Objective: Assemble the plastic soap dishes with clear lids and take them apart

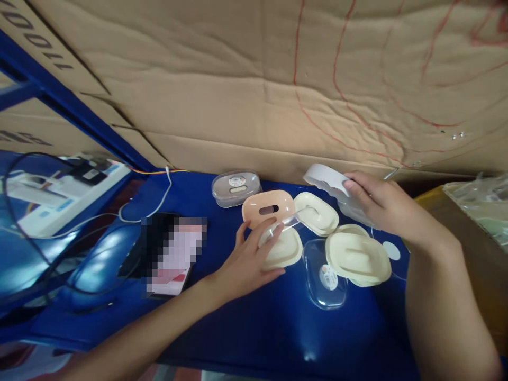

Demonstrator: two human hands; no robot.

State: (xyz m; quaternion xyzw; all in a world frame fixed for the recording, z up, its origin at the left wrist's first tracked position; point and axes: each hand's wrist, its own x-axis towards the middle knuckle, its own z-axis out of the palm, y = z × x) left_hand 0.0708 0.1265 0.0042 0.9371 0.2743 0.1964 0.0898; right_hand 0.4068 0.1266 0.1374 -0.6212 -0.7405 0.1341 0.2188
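My right hand (pixel 371 201) pinches a white curved band (pixel 325 177), which looks like a roll of labels. Below its wrist a round white label (pixel 391 251) shows on what seems to be a see-through strip. My left hand (pixel 252 254) has its fingers curled over a clear plastic lid (pixel 292 219), above a cream oval dish (pixel 288 251). Behind its fingertips sits a peach slotted dish (pixel 260 203). Nearby are another cream dish (pixel 316 214), stacked cream dishes (pixel 359 256) and a clear lid (pixel 317 288) bearing a round barcode label.
A closed clear-lidded box (pixel 237 189) stands at the back of the blue table (pixel 254 333). At left lie a phone (pixel 178 256), white cables and a power strip (pixel 67 196). A cardboard wall (pixel 222 106) rises behind; a carton (pixel 448 233) stands at right.
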